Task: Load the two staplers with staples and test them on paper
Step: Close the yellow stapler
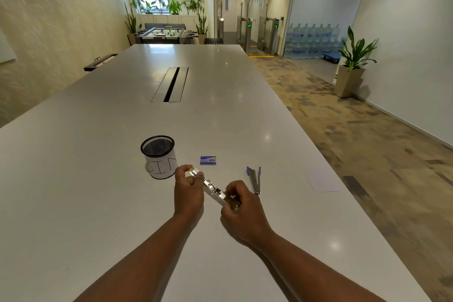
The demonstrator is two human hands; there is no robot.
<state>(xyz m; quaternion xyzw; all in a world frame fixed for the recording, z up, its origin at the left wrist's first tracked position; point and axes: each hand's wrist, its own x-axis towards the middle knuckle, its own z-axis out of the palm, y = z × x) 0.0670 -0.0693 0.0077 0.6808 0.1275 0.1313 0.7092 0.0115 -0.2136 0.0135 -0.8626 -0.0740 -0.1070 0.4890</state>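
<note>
While the yellow stapler (212, 187) is held swung open above the table (98, 179), its far end is pinched by the left hand (187, 190) and its near end is gripped by the right hand (241, 205). From the stapler, the staple box (207, 160) lies closed at twelve o'clock, the blue stapler (255, 179) lies open at three o'clock, and the paper (321, 180) lies farther out the same way. A mesh cup (159, 157) stands at ten o'clock. For loading to go well, the channel should be kept level and fully exposed, and one hand must be freed so a strip can be fetched.
</note>
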